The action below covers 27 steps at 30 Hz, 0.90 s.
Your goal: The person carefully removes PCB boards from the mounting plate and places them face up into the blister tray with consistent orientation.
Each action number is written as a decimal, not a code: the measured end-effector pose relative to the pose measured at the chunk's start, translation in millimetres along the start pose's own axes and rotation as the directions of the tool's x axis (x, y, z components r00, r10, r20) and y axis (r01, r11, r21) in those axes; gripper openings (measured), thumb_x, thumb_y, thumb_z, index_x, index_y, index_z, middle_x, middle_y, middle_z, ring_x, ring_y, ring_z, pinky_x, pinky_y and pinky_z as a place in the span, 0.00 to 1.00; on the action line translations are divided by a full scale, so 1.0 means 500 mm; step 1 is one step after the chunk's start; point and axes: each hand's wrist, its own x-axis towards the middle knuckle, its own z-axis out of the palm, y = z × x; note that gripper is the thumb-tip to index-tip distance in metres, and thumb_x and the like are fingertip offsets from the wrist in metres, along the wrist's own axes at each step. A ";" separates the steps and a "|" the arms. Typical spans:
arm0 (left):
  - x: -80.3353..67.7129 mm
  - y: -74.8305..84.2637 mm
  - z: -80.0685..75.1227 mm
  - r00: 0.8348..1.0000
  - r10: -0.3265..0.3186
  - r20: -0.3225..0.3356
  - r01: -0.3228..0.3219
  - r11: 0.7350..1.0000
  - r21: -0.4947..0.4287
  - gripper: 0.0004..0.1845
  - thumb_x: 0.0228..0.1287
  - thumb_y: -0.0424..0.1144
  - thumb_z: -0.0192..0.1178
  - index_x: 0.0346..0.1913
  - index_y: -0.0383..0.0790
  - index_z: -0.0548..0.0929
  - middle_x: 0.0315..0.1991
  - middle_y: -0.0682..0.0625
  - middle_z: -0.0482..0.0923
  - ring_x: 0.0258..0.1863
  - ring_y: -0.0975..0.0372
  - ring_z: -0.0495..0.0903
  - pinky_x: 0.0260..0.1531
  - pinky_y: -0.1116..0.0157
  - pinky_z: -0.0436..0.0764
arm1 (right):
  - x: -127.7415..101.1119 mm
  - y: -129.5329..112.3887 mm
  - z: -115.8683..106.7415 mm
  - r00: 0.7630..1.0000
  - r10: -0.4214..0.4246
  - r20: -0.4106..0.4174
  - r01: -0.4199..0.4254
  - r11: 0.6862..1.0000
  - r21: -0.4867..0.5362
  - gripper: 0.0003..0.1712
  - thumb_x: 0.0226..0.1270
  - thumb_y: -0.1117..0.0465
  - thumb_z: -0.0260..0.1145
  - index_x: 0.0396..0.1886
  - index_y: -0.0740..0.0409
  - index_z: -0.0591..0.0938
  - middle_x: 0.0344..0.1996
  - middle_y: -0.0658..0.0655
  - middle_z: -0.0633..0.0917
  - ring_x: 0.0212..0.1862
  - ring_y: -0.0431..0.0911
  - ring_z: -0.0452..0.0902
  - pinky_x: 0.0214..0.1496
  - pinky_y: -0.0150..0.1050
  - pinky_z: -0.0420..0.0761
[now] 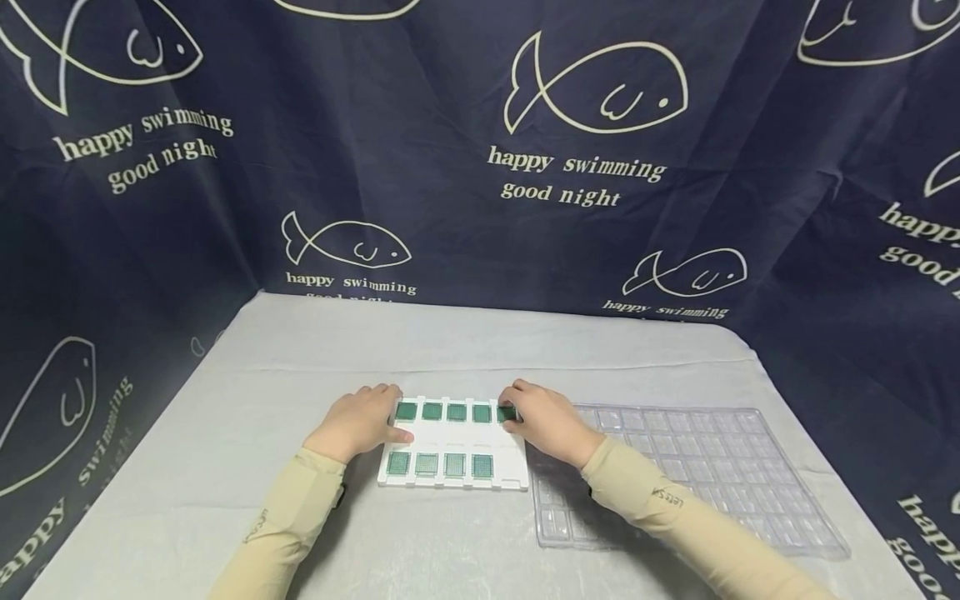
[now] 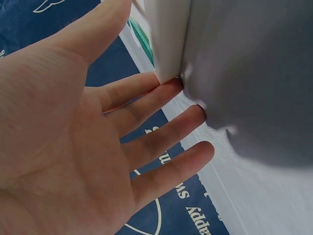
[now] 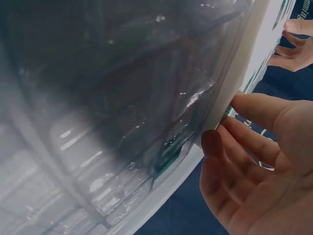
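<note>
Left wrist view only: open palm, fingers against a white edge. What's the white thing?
Observer: A white tray holding green chips, five in the far row, four in the near row.
Operator: Where's the other hand?
Observer: The right hand is at the tray's far right corner, touching the end chip; grip unclear.
Operator: Anything beside it?
Observer: A clear tray, right of the white one, under the right forearm.

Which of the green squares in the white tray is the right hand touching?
The green square at the right end of the back row; the right hand fingers cover part of it, while the others lie untouched.
</note>
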 end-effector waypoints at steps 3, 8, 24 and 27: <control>0.001 0.000 0.000 1.000 0.000 -0.002 0.000 1.000 -0.001 0.40 0.55 0.57 0.74 0.63 0.32 0.76 0.58 0.40 0.83 0.54 0.45 0.82 0.54 0.45 0.83 | -0.001 0.001 0.001 1.000 -0.016 -0.015 0.016 1.000 -0.004 0.17 0.62 0.57 0.76 0.49 0.54 0.85 0.41 0.52 0.85 0.38 0.45 0.84 0.39 0.42 0.85; 0.003 0.001 0.002 1.000 -0.007 0.000 0.007 1.000 -0.006 0.39 0.55 0.56 0.74 0.63 0.33 0.77 0.57 0.41 0.83 0.54 0.45 0.82 0.53 0.45 0.83 | -0.003 0.001 -0.001 0.999 -0.032 -0.028 0.032 0.999 -0.020 0.16 0.62 0.57 0.76 0.49 0.55 0.85 0.40 0.52 0.85 0.36 0.43 0.82 0.37 0.41 0.84; -0.001 0.005 -0.005 1.000 -0.003 0.003 0.003 1.000 0.000 0.39 0.55 0.56 0.73 0.63 0.32 0.77 0.57 0.40 0.83 0.54 0.44 0.82 0.54 0.44 0.82 | -0.020 0.003 -0.025 0.996 -0.032 -0.078 0.030 0.999 -0.026 0.18 0.61 0.56 0.77 0.50 0.53 0.85 0.42 0.49 0.84 0.38 0.41 0.83 0.36 0.38 0.84; -0.001 0.003 -0.002 1.000 -0.010 0.004 0.010 1.000 -0.002 0.39 0.55 0.56 0.74 0.63 0.32 0.77 0.58 0.40 0.83 0.55 0.44 0.82 0.55 0.44 0.82 | -0.025 0.003 -0.026 0.993 -0.056 -0.099 0.052 0.998 -0.040 0.19 0.61 0.56 0.78 0.50 0.53 0.85 0.42 0.50 0.85 0.36 0.40 0.81 0.33 0.35 0.82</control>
